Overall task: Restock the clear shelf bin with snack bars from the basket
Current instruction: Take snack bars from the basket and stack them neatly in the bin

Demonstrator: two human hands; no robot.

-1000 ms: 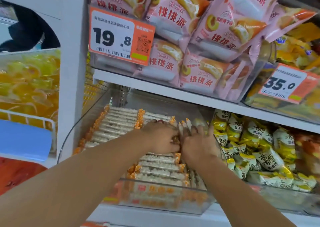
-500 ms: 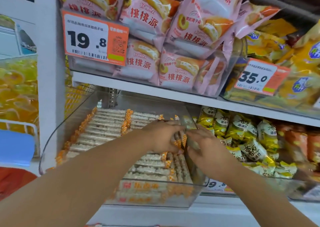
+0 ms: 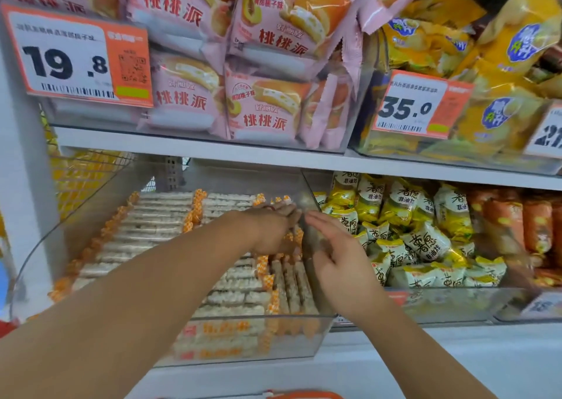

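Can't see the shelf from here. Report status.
Left hand on snack bars inside clear bin. Right hand open at bin's right wall. Nothing blocking.

Clear glossy plastic shelf bin [image 3: 170, 342], white snack bars in shiny film wrappers with orange ends [image 3: 158, 216], glossy pink foil cake packets [image 3: 264, 106], smooth white painted metal shelf [image 3: 213, 152], matt paper price card [image 3: 64, 54]
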